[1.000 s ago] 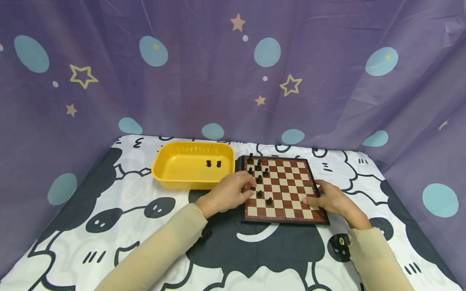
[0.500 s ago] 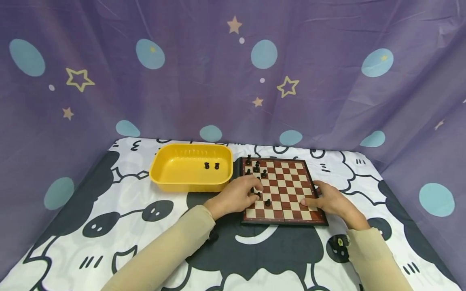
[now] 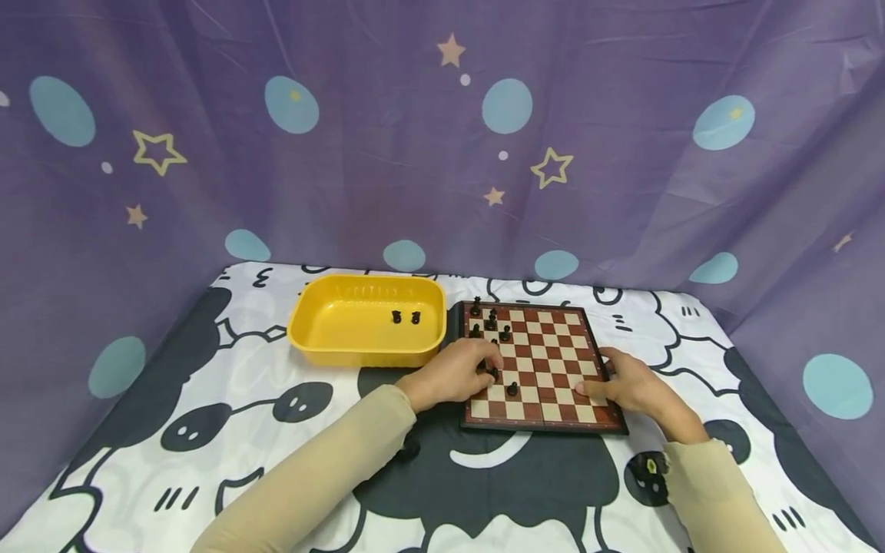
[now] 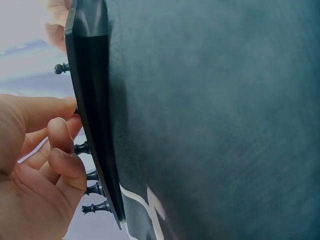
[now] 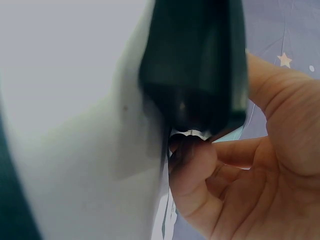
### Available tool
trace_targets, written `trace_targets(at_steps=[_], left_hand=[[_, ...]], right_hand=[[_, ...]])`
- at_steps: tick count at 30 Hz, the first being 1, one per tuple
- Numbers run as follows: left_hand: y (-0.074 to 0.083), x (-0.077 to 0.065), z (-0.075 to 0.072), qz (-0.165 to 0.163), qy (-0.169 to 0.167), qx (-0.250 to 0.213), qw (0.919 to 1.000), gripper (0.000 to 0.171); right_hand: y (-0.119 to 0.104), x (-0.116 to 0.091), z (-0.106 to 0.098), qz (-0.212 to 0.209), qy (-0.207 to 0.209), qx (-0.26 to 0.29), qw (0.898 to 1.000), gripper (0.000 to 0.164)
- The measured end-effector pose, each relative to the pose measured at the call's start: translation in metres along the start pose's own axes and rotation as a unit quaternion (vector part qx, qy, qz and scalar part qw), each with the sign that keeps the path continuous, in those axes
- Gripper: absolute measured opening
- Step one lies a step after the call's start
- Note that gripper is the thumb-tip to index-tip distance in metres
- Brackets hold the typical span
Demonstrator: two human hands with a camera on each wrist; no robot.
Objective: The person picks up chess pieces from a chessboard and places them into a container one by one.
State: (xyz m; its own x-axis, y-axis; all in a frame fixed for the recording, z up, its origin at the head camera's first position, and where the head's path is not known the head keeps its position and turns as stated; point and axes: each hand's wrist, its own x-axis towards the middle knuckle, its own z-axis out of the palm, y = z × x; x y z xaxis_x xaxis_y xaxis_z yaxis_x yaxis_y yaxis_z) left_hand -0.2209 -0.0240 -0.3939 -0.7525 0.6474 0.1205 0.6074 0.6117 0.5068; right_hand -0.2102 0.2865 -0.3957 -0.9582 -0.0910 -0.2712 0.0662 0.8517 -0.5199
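My left hand (image 3: pixel 456 372) is over the left side of the chessboard (image 3: pixel 567 370), its thumb and index finger pinching a black chess pawn (image 3: pixel 494 374) low at the board surface. The fingers hide most of that pawn. Nearer me stands another black pawn (image 3: pixel 512 389). Behind the hand, several black chess pieces stand upright in the far left corner, among them a tall king (image 3: pixel 475 306). My right hand (image 3: pixel 632 385) grips the board's right edge, thumb on top; in the right wrist view its fingers (image 5: pixel 192 175) curl at the underside.
A yellow tray (image 3: pixel 366 359) sits left of the board with two black chess pieces (image 3: pixel 406 317) lying in it. The table has a black and white cartoon cloth (image 3: pixel 263 453). A purple curtain (image 3: pixel 415 184) rises behind and at both sides.
My left hand has moved slightly right and nearer over the board, from the left edge column to the pawn beside it. My right hand has kept its grip on the board edge.
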Motion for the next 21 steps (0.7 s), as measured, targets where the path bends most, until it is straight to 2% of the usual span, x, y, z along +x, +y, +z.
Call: trace_targets(at_steps=[10, 15, 21], left_hand=[[0.0021, 0.0019, 0.0013, -0.004, -0.007, 0.01, 0.9999, 0.015], [0.0001, 0.0016, 0.0035, -0.01, -0.009, 0.011, 0.9998, 0.015], [0.0001, 0.0027, 0.0031, -0.001, -0.01, 0.011, 0.9999, 0.015]], right_hand=[[-0.0005, -0.0022, 0.0011, 0.003, 0.001, 0.008, 1.0, 0.099], [0.0003, -0.0026, 0.0034, -0.006, 0.006, 0.005, 1.0, 0.097], [0.001, -0.0036, 0.0031, -0.018, 0.012, 0.011, 1.0, 0.094]])
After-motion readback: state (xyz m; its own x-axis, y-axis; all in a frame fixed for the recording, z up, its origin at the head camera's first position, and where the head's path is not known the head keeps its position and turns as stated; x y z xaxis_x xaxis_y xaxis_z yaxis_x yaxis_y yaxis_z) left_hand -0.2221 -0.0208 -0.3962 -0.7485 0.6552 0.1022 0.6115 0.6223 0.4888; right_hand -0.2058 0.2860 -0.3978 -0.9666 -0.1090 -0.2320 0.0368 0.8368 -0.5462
